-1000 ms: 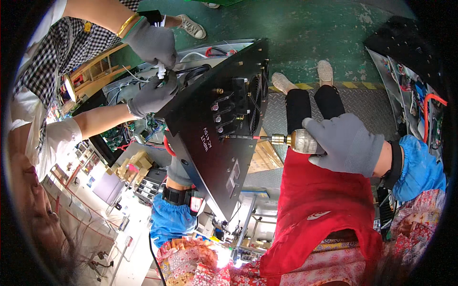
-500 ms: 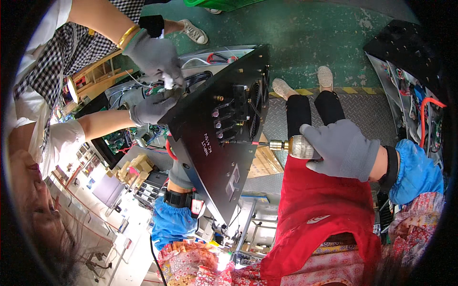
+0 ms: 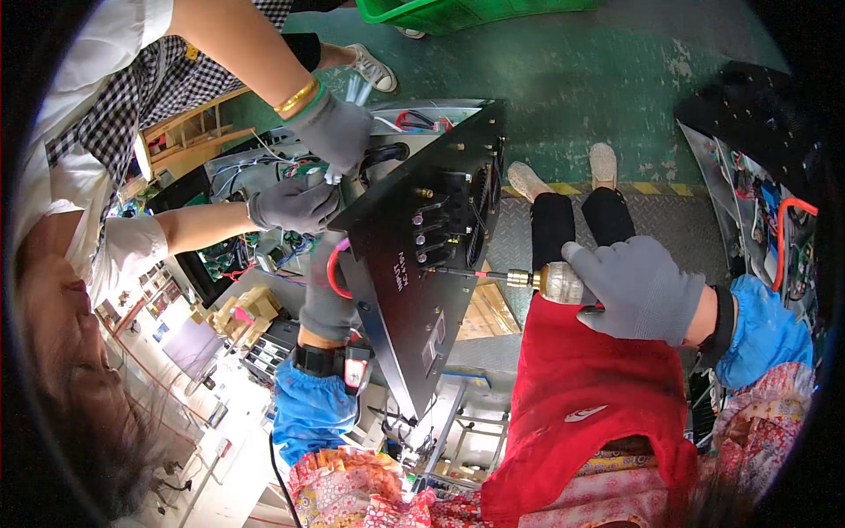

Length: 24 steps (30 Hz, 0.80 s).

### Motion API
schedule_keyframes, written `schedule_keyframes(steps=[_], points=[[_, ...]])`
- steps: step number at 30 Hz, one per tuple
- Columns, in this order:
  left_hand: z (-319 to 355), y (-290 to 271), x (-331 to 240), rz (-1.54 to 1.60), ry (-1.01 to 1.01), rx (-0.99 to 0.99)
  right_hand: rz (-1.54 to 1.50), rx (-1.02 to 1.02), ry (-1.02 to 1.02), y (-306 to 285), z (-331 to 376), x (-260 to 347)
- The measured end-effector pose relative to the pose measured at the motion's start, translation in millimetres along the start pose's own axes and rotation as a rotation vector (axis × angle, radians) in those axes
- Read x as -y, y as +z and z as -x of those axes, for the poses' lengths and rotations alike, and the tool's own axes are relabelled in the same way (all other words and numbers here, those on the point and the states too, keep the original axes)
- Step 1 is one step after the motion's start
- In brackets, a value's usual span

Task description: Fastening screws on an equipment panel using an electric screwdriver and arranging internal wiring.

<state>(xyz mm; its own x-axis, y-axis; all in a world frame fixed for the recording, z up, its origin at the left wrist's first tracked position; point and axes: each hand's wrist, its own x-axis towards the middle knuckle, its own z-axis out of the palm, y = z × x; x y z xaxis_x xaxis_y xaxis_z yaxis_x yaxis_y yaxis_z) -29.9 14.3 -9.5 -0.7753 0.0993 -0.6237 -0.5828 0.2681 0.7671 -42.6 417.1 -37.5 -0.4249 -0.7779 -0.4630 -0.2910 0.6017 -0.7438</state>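
Observation:
My right hand point(image 3: 638, 290), in a grey glove, is closed around a power screwdriver point(image 3: 561, 283). Its long bit points left, and the tip meets a black metal panel point(image 3: 400, 304) beside the lowest of several terminal screws point(image 3: 421, 239). The panel forms the upright side of an opened equipment cabinet point(image 3: 264, 169). Behind that panel is my left hand point(image 3: 326, 286), also gloved in grey, near a red cable loop point(image 3: 337, 268). Its fingers are hidden or lost among the wiring.
On the left a co-worker's two gloved hands point(image 3: 304, 202) work at wires inside the cabinet. Another opened cabinet point(image 3: 748, 185) with a red cable stands at the right. A green crate point(image 3: 458, 11) sits at the top. Cardboard point(image 3: 488, 308) lies below the driver bit.
The panel sits slightly lower and further right in view, and more of my left hand shows behind it. The driver still meets the panel. The co-worker's upper hand has moved right.

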Motion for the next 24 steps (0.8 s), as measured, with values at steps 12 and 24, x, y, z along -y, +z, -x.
schedule_keyframes(steps=[12, 24], points=[[-78, 17, -61, -0.113, -0.059, 0.245, -0.244, 0.181, 0.177, -36, 30, -32], [-93, 14, -62, -0.296, -0.197, 0.406, -0.274, -0.062, 0.111, -51, 5, -36]])
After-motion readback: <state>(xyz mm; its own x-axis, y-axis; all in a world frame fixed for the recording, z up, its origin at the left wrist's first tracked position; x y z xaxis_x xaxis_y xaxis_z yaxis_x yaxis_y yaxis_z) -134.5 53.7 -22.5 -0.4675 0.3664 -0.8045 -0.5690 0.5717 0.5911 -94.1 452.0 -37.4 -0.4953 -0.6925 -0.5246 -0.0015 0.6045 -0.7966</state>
